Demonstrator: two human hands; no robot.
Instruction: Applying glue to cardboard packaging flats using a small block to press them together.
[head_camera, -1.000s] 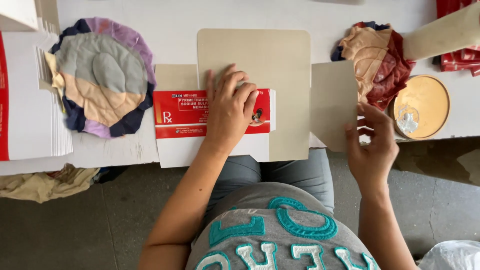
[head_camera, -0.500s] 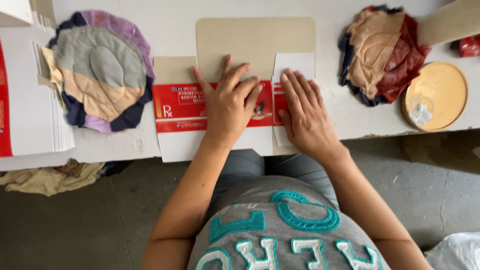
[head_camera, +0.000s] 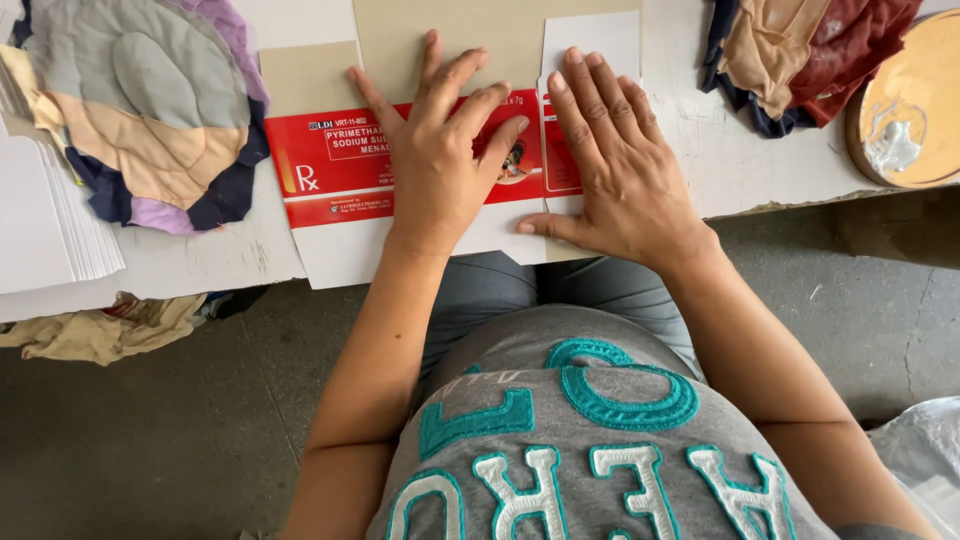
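Note:
A flat red and white carton blank (head_camera: 335, 175) with tan inner panels lies on the white table's near edge. My left hand (head_camera: 440, 150) rests palm down on its red printed panel, fingers spread. Beside it, my right hand (head_camera: 615, 165) presses flat on the folded-over white flap (head_camera: 592, 45) at the blank's right end. Neither hand grips anything; both press on the card.
A pile of round fabric pieces (head_camera: 130, 110) lies at the left, beside a stack of white carton blanks (head_camera: 40, 215). More cloth pieces (head_camera: 800, 50) and a round wooden dish of white paste (head_camera: 910, 100) sit at the right. A rag (head_camera: 100, 325) hangs below the table edge.
My right hand came in from the right, folded the blank's right flap over, and now presses it flat. My left hand stayed on the red panel. The view moved closer.

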